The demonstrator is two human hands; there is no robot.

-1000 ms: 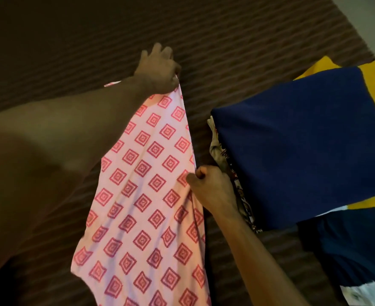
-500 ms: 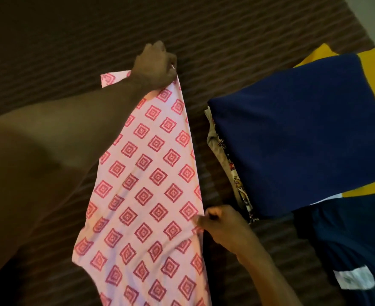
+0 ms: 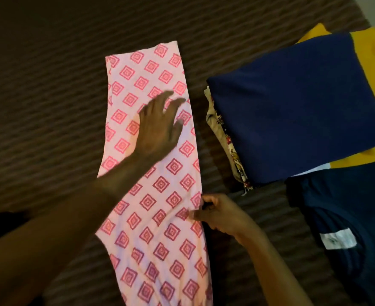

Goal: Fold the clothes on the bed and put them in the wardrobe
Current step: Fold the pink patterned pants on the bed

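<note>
Pink cotton garment with red diamond print [image 3: 151, 195] lies flat as a long strip on the brown ribbed bedspread [image 3: 49, 85]. Left hand [image 3: 159, 127] is above its upper half, fingers spread, gripping nothing; contact unclear. Right hand [image 3: 217, 214] pinches the garment's right edge. Folded navy blue garment [image 3: 292, 107] tops a stack just right, over yellow cloth [image 3: 372, 47].

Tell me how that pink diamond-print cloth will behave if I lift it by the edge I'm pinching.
Likely floppy: the pink diamond-print cloth lies flat on the bedspread and wrinkles where the right hand pinches its edge, so it should sag and drape. Probably light, since it looks thin. It may drag rather than slide on the ribbed bedspread.
</note>
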